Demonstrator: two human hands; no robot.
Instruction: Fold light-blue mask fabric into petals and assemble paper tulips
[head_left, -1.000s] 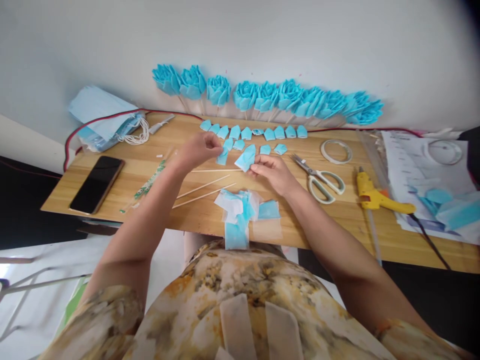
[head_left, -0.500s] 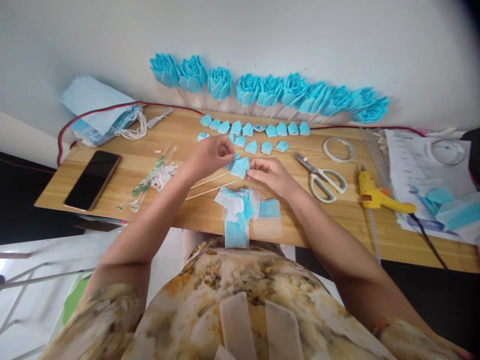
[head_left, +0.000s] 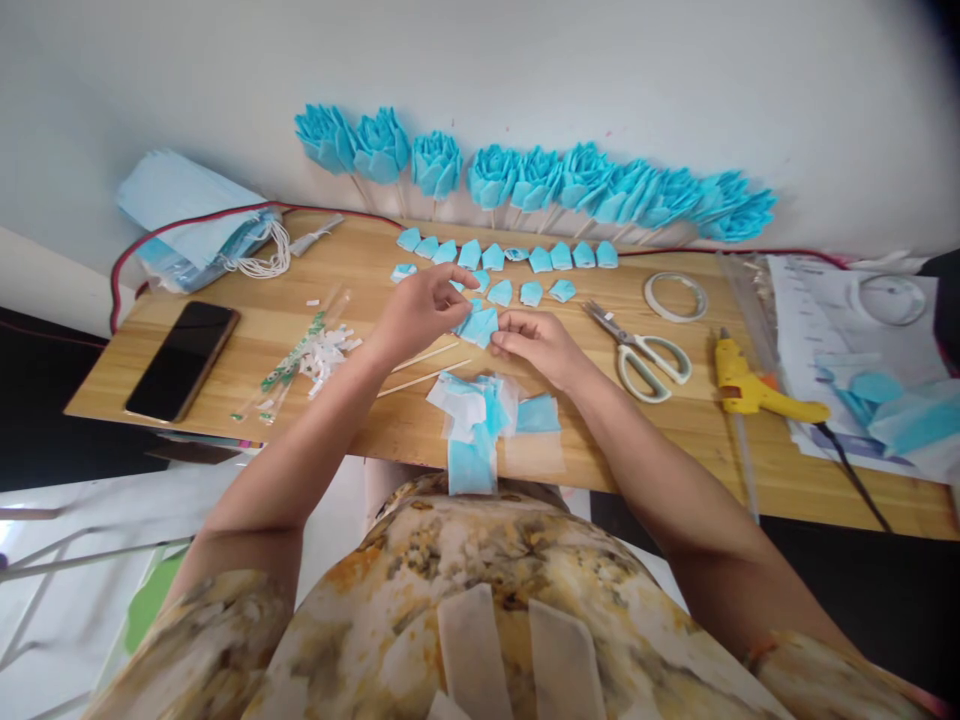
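Observation:
A folded light-blue fabric piece point(head_left: 480, 327) is held just above the table between my two hands. My right hand point(head_left: 538, 345) pinches its right edge between thumb and fingers. My left hand point(head_left: 421, 308) grips the left side, with the index finger raised; its thumb tip is partly hidden. Below them lies a pile of blue and white fabric pieces point(head_left: 472, 440), part of it hanging over the table's front edge. Two thin wooden sticks point(head_left: 429, 376) rest beside my left wrist. Behind my hands, several folded blue petals point(head_left: 540, 260) are laid out in rows.
Several blue fabric flowers on sticks point(head_left: 495, 178) lean against the wall. Scissors point(head_left: 646, 358), a tape roll point(head_left: 675, 298) and a yellow glue gun point(head_left: 757, 385) lie on the right. A phone point(head_left: 182, 360), white scraps point(head_left: 324, 357) and a stack of masks point(head_left: 187, 215) are on the left.
My left index finger has lifted and stretched out above the fabric piece. The piece's upper edge shows a changed fold, while my right hand keeps its pinch almost in place.

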